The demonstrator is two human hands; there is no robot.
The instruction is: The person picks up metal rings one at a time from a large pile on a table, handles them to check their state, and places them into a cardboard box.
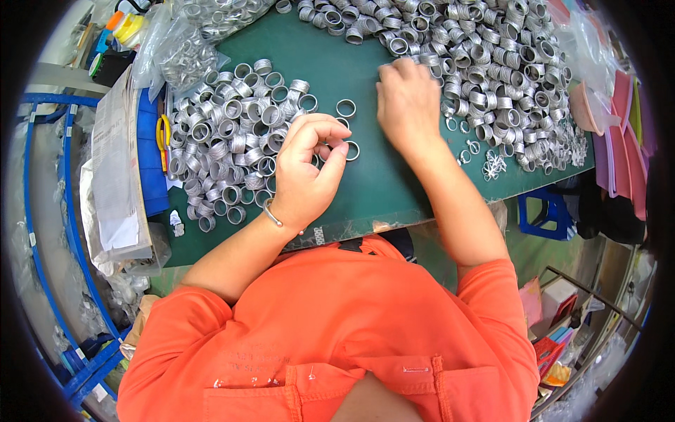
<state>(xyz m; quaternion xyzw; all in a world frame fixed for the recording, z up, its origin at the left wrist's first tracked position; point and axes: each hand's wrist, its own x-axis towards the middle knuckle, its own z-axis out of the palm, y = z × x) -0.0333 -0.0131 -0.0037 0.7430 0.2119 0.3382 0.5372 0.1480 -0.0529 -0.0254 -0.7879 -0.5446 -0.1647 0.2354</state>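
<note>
My left hand point(309, 165), with a metal bangle point(271, 212) on its wrist, hovers at the right edge of a pile of short grey metal rings point(235, 133). Its fingers are curved, and a gap shows between thumb and forefinger. A single ring point(353, 150) lies just beyond the thumb tip; another ring point(345, 107) lies on the green tabletop farther off. My right hand point(408, 105) is at the left edge of a larger heap of similar rings point(485, 77). It is knuckles up and slightly blurred, its fingertips hidden, so whether it grips a ring does not show.
Clear plastic bags of metal parts point(186, 56) stand at the back left. Yellow-handled scissors point(163, 133) lie beside a blue bin point(151, 151). Small wire-like pieces point(494, 165) lie near the table's front right. Pink plastic trays point(619, 133) are at far right, a blue stool point(543, 216) below.
</note>
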